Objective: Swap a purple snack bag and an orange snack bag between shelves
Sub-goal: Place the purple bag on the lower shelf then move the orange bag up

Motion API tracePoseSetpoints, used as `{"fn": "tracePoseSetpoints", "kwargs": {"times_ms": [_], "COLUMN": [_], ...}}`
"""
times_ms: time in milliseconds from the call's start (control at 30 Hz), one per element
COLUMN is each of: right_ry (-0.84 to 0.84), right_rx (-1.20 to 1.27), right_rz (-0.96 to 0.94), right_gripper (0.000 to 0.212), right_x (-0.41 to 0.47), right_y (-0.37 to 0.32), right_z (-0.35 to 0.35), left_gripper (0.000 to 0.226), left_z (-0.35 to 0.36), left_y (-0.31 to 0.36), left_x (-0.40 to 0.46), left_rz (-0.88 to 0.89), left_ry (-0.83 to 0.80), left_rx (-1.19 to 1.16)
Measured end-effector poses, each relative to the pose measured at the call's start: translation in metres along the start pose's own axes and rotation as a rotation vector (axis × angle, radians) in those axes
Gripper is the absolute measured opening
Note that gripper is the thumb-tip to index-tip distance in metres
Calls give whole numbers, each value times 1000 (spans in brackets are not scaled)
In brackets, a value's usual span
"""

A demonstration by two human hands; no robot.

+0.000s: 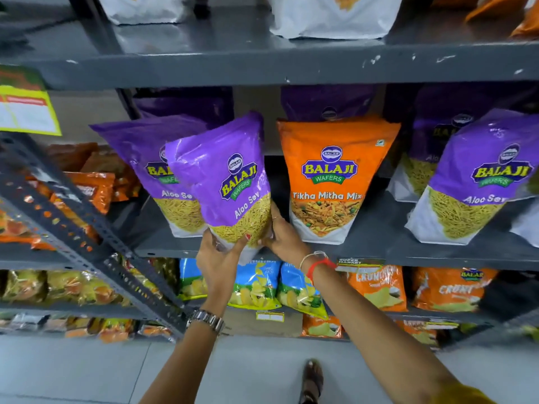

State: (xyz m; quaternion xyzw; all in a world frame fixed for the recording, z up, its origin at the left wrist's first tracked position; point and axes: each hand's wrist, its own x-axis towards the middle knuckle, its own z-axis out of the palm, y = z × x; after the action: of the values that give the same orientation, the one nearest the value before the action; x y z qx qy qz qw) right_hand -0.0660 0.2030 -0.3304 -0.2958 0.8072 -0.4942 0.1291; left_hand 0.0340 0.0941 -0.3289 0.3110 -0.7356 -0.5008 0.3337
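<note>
A purple Aloo Sev snack bag is held tilted in front of the middle shelf, its base gripped from both sides. My left hand cups the bottom left corner and my right hand holds the bottom right. Just to the right, an orange Tikha Mitha Mix snack bag stands upright on the same shelf, apart from my hands. Another purple bag stands behind and to the left of the held one.
More purple bags stand at the right and behind. White bags sit on the upper shelf. Blue and orange chip packs fill the lower shelf. A grey slanted shelf post crosses the left side. Grey floor lies below.
</note>
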Motion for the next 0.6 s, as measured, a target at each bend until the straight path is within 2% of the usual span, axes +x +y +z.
{"fn": "tracePoseSetpoints", "kwargs": {"times_ms": [100,200,267,333,367,400,467,533,600], "right_ry": [119,264,503,821,939,1017,1091,1034,887], "right_rx": [2,112,172,131,137,168,160,140,217], "right_rz": [-25,-25,-48,-75,-61,-24,97,200,251], "right_gripper": [84,70,51,40,44,52,71,94,112], "right_x": [-4,-15,-29,-41,-46,-49,-53,-55,-52], "right_y": [-1,-3,-1,7,11,17,33,51,66], "right_z": [6,10,7,-4,-13,-23,-43,-60,-73], "left_gripper": [64,83,83,71,60,47,28,37,60], "left_z": [12,21,26,32,38,45,62,80,97], "left_y": [2,0,-2,-1,1,2,9,17,20], "left_x": [4,6,-1,-17,-24,-29,-33,-31,-28], "left_rz": [19,61,139,249,311,381,451,346,193], "left_ry": [-33,-64,70,216,209,129,-142,-341,-419], "left_rx": [-59,-130,-79,-6,-25,-65,-99,-158,-218]}}
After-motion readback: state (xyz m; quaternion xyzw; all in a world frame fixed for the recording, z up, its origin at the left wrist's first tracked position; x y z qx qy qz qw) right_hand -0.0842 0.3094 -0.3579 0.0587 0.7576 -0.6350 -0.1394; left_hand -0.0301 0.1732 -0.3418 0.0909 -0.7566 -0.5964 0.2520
